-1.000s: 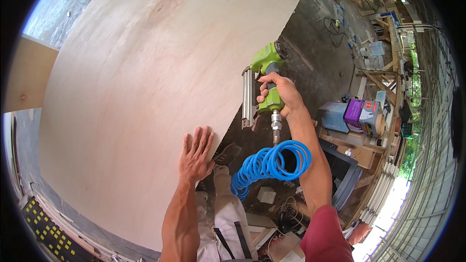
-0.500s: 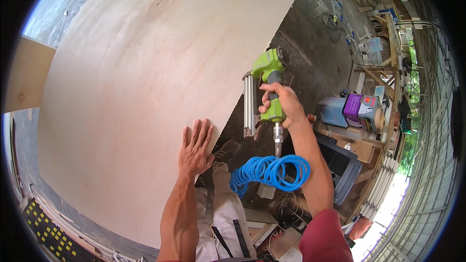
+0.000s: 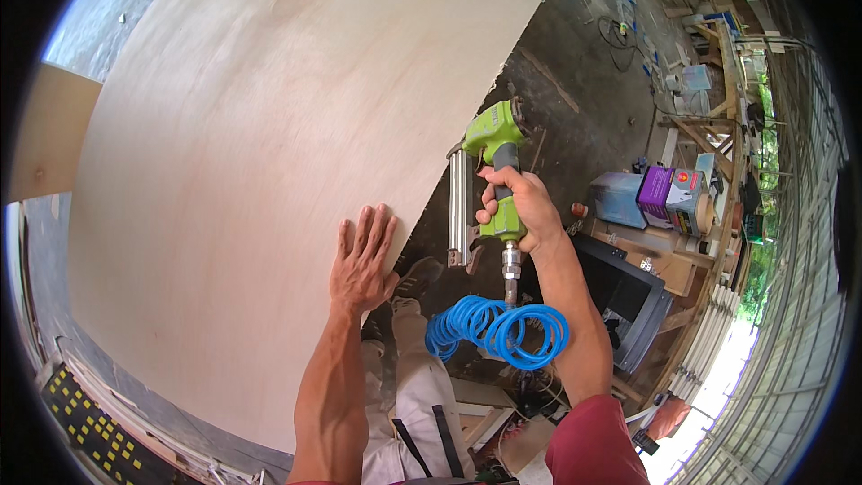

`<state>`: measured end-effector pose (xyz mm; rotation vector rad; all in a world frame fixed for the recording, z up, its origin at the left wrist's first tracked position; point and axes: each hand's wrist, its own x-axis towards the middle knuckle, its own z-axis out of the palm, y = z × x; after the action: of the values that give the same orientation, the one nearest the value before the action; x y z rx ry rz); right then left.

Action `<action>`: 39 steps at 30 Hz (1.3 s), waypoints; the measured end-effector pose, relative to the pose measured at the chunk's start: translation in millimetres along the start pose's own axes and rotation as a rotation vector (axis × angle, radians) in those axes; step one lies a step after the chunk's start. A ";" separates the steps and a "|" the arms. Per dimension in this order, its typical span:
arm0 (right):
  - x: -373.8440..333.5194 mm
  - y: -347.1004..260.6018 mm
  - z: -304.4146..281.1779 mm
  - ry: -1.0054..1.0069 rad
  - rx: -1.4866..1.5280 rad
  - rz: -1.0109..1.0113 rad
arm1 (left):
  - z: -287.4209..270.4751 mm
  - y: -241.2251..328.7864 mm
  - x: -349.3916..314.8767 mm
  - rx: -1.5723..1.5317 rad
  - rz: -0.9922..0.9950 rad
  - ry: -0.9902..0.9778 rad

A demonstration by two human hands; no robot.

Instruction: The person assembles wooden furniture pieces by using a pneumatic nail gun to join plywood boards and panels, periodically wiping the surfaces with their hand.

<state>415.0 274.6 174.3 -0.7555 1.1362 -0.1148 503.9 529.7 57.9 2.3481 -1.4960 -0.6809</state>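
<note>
A large pale plywood sheet (image 3: 224, 189) fills the left and middle of the view. My left hand (image 3: 362, 260) lies flat on it, fingers spread, close to its right edge. My right hand (image 3: 523, 207) is wrapped round the grip of a green pneumatic nail gun (image 3: 492, 132), held upright beside that edge. The gun's silver magazine (image 3: 460, 207) stands on its left side. From a metal coupling (image 3: 511, 260) under the grip hangs a coiled blue air hose (image 3: 530, 335), partly in front of my right forearm.
On the right, a wooden bench frame (image 3: 725, 99) carries a purple-and-white box (image 3: 664, 198). A dark flat screen-like panel (image 3: 620, 296) leans below it. Cables (image 3: 615, 31) lie on the dark floor (image 3: 575, 63). Wooden pieces (image 3: 49, 130) adjoin the sheet's far left. My shoe (image 3: 419, 277) is beside its edge.
The nail gun in my right hand has shifted slightly, and the coiled hose has swung a little lower. My left hand stays flat on the plywood, slightly farther up in view.
</note>
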 end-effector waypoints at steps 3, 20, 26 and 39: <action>0.4 2.1 0.3 0.004 -0.013 0.004 | 1.2 -1.3 -1.3 0.004 0.000 0.002; -14.6 24.9 28.7 -0.090 0.028 0.031 | 3.6 7.1 4.5 -0.019 0.020 0.018; -13.7 24.3 39.0 -0.070 -0.018 0.050 | 4.2 4.5 3.7 -0.031 0.030 0.051; -16.3 34.7 30.3 -0.058 0.024 0.014 | 0.3 4.1 7.3 0.008 0.013 0.026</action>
<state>423.6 322.6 172.4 -0.7249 1.0831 -0.0936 503.2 521.4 57.8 2.3417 -1.5040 -0.6402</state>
